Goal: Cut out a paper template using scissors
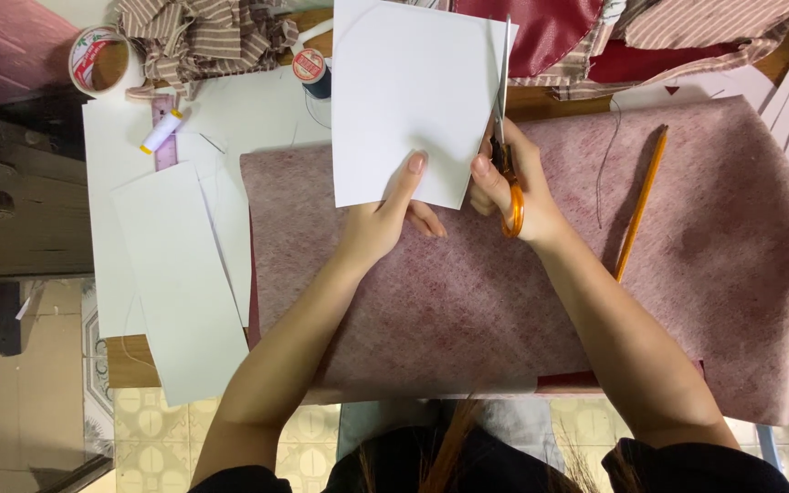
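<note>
My left hand (pixel 383 219) pinches the lower edge of a white paper sheet (pixel 408 96) and holds it up above the table. My right hand (pixel 511 187) grips orange-handled scissors (pixel 504 137). Their blades run up along the sheet's right edge, which has been cut on a slant. Under both hands lies a large mottled pink fabric piece (pixel 504 301).
White paper pieces (pixel 180 274) lie at the left. Behind them are a tape roll (pixel 98 59), a white tube (pixel 162 131), a thread spool (pixel 310 71) and striped fabric (pixel 198 32). An orange pencil (pixel 641 201) rests on the fabric at right. Red fabric (pixel 541 27) sits at the back.
</note>
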